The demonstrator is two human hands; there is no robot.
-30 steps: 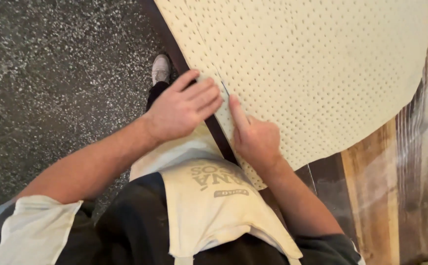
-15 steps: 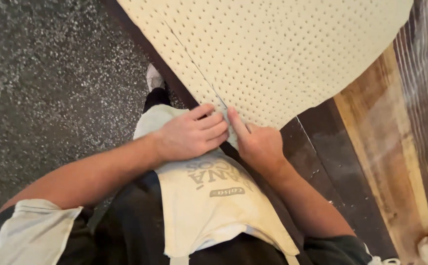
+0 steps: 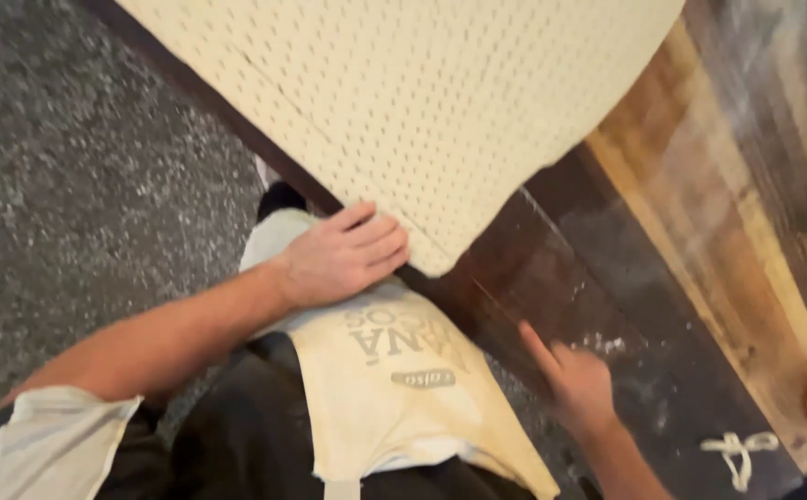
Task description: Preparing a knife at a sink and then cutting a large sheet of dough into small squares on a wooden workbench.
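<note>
Having let go of the sheet's corner since half a second ago, now hovering open and blurred over the dark wooden table (image 3: pixel 551 268), well apart from the dough: the right hand (image 3: pixel 577 381). Pinching the near edge of the pale, dimpled dough sheet (image 3: pixel 422 102) with curled fingers, where it drapes over the table's front edge, so alone in bearing the fold: the left hand (image 3: pixel 343 259). Crowding in below, a cream apron (image 3: pixel 394 389); further right, flour dust, a dough scrap (image 3: pixel 737 451) and lighter planks (image 3: pixel 700 213).
</note>
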